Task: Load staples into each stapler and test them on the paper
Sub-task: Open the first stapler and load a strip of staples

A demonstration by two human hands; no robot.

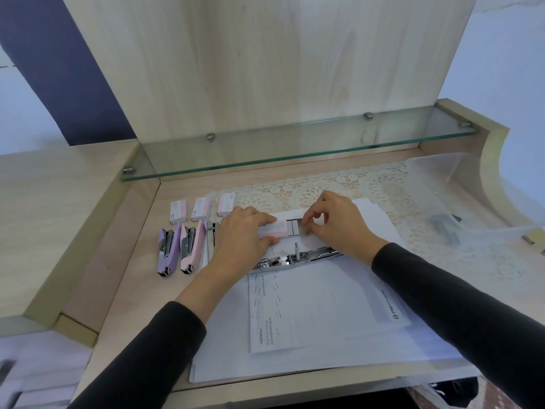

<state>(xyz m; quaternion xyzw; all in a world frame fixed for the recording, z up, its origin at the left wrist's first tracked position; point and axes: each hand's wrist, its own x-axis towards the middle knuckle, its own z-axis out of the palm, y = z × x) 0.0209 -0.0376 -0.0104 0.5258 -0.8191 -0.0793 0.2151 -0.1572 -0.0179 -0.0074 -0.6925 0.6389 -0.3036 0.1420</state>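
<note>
From the head view, we are working at the far end of a stack of white paper (324, 335) on a pale wooden desk (124, 290). Our left hand (241, 234) grips a pink-and-white staple box (272, 231), fingers curled round its sleeve. Our right hand (339, 228) pinches the inner tray, which is drawn out to the right so that the grey staple strips (293, 227) show between the two hands.

Just near of the box, a chrome stapler (295, 258) lies opened out flat across the paper, its channel facing up. We judge this to be the one being loaded, with no staples in it yet as far as we can tell.

To the left, a purple stapler (167, 250) and a pink stapler (191, 249) lie side by side on the desk, metal showing, and a third stapler (211, 240) is mostly hidden behind our left hand. Whether any of these is loaded we cannot tell. Far of them stand three more staple boxes (179, 212), all closed.

A printed sheet (309, 308) on top of the stack carries rows of short dark dashes; these could be test staples or print, and the view is too soft to say. So the loading is in hand for one stapler, and the others seem to remain, along with their tests.

Farther off, a lace mat (354, 181) lies under a glass shelf (295, 146), and clear plastic packaging (460, 202) sits at the right.
</note>
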